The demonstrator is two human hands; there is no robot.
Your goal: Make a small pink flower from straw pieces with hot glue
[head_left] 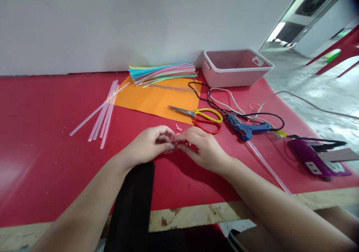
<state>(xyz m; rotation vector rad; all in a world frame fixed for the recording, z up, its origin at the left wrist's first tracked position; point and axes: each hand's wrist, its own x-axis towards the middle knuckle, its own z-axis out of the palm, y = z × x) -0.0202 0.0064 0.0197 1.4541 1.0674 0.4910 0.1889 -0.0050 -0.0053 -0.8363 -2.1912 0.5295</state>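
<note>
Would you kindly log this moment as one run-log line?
left hand: pinching small pink piece | right hand: pinching same piece | scissors: idle on table | glue gun: idle

It looks like a craft workshop: a red-covered table [42,162] carries a glue gun [246,128], scissors [200,116], coloured straws [164,73] and orange paper [157,97].

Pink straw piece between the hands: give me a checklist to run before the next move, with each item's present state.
1. Pink straw piece pinched by left hand and right hand: ok.
2. Scissors lying apart from the fingers: ok.
3. Glue gun lying flat with a glue stick in its back: ok.
4. Glue gun hot or switched on: cannot tell.
5. Spare pink scrap beside the hands: ok.
6. Cords tidy: not ok, looped beside the scissors.
</note>
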